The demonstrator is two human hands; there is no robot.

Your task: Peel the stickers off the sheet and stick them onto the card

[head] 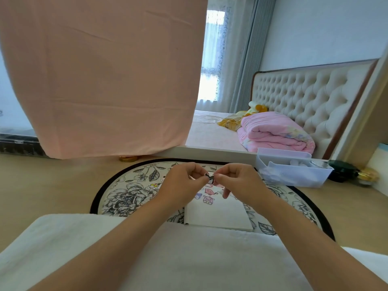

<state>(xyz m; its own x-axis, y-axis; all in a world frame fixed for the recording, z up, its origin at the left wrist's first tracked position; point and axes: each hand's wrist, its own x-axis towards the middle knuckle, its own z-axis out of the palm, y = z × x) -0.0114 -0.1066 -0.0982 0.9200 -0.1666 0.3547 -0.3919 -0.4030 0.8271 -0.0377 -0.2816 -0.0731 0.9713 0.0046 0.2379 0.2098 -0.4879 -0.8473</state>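
Both hands meet above the round floral mat (123,196). My left hand (184,183) and my right hand (237,181) pinch one small black cartoon sticker (210,178) between their fingertips. Below them lies a white card (218,213) with several pink and purple stickers (207,196) stuck on its far part. More small stickers (152,186) lie on the mat to the left of my left hand. A sticker sheet cannot be told apart from these.
A white plastic bin (294,171) stands at the right on the wooden table, with dark jars (344,171) beyond it. A pink cloth (100,76) hangs at the back left. A white towel (189,259) covers the near edge. A bed lies behind.
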